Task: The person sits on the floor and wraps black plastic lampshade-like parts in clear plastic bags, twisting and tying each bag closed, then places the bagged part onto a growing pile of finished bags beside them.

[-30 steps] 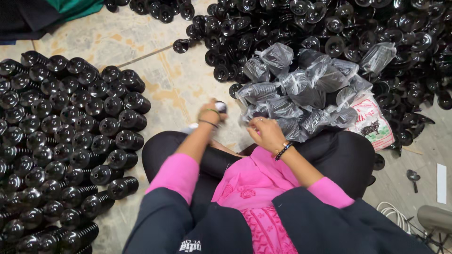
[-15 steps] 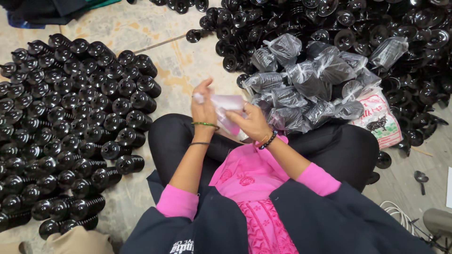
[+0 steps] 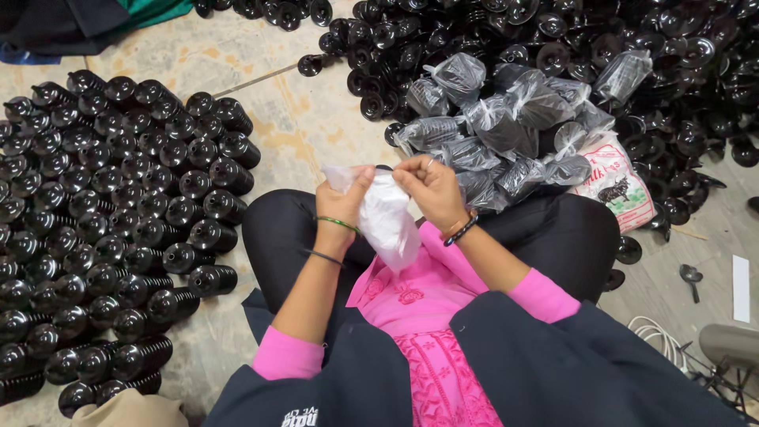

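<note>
She sits cross-legged on the floor, and both hands are raised in front of her chest, near the middle of the frame, working a thin clear plastic bag. The left hand is held upright with the forearm rising from the lower left, wrist bent slightly inward, two thin bangles around it; its grip is pressed together, thumb against fingers, pinching the upper left edge of the bag. The right hand comes in from the right with the forearm angled up from the pink sleeve, the back of the hand turned toward the camera and the knuckles bent; its grip is likewise closed, pinching the bag's top edge just beside the other hand. The bag hangs limp below the two hands, over the pink tunic, its lower end resting against her lap. Whether anything is inside it I cannot tell. To the left of the frame, black ribbed bottle-shaped parts lie on the floor in tidy rows, close against her knee. Just beyond her hands, in the upper middle, sits a heap of filled clear bags holding the same black parts, and behind and to the right of those spreads a loose pile of black parts. A printed sack lies at the heap's right edge.
</note>
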A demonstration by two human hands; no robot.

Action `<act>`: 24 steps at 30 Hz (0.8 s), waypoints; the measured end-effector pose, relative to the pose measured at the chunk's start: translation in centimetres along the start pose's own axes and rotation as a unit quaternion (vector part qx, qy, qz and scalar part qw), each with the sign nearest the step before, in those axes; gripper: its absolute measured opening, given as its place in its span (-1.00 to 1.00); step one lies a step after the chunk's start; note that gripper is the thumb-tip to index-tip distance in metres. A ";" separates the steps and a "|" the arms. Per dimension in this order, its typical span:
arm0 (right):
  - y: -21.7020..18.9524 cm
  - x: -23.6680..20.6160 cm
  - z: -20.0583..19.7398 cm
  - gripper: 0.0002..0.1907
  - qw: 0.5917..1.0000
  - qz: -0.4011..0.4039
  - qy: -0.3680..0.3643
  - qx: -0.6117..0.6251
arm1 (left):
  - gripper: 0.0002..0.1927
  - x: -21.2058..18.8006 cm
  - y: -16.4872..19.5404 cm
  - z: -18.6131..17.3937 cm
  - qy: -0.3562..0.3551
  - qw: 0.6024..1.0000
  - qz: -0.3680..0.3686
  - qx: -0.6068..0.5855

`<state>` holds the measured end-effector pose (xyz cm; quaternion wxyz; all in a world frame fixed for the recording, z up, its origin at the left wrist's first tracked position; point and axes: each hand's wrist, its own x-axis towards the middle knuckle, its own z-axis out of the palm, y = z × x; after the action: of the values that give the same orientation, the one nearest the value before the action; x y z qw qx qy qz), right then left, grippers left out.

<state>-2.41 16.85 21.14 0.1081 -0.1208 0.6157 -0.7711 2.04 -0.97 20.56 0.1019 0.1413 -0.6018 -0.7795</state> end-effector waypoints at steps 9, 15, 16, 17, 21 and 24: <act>1.3 -1.0 0.0 -0.74 0.995 -0.062 0.009 -0.082 | -0.87 -2.0 1.7 0.4 -0.041 0.988 -0.115 -0.096; 0.8 -1.0 0.3 -0.80 0.997 -0.074 -0.010 -0.021 | -0.90 -2.4 1.6 1.0 -0.028 0.997 -0.010 -0.068; 0.7 -1.0 0.3 -0.81 0.998 -0.064 -0.012 0.017 | -0.90 -2.3 1.1 1.0 -0.022 0.999 -0.011 -0.035; 0.8 -0.9 0.4 -0.82 0.997 -0.054 -0.014 0.055 | -0.84 -2.2 0.5 0.8 -0.011 1.000 -0.005 -0.003; 1.7 -0.7 0.1 -0.80 0.975 0.078 -0.022 0.205 | -0.60 -1.7 -1.5 0.5 -0.007 0.991 0.016 0.133; 2.8 -0.6 -0.3 -0.79 0.956 0.126 -0.047 0.262 | -0.74 -1.7 -1.7 0.4 -0.050 0.998 -0.020 0.018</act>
<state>-1.91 16.73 18.33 0.2608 -0.0458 0.3961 -0.8792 3.47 0.38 19.19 0.0538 0.1158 -0.6171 -0.7765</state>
